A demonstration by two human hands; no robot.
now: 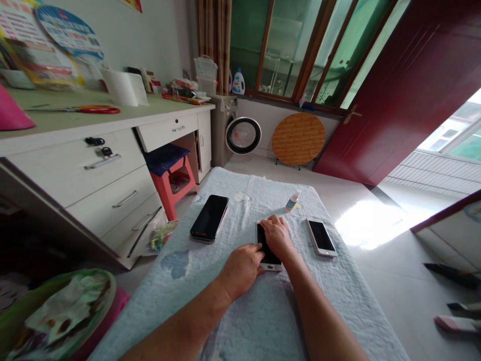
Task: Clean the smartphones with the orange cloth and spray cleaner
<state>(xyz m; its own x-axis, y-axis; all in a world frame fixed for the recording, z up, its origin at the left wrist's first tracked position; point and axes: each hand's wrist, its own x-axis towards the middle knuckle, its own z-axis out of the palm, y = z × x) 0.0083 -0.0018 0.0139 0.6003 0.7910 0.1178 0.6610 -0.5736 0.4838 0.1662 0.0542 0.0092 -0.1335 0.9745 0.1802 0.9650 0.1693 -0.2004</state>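
Note:
A white-framed smartphone [269, 256] with a dark screen lies on the light blue quilted cloth [240, 321]. My left hand [242, 265] grips its left edge, thumb toward the lower end. Over its upper part rests my right hand [277, 234], fingers curled together on the screen; whatever may be under those fingertips is hidden. To the left lies a larger black phone [209, 218], with a thick edge that may be a second layer beneath it. Another white phone [321, 237] lies face up at the right. A small spray bottle [292, 201] stands beyond my right hand.
A white desk [128, 135] with drawers runs along the left, a red stool [175, 183] beside it. At lower left is a full waste bin [108, 296]. Behind stand a washing machine with its door open [243, 135], a round wooden board [298, 138] and a red door [376, 100].

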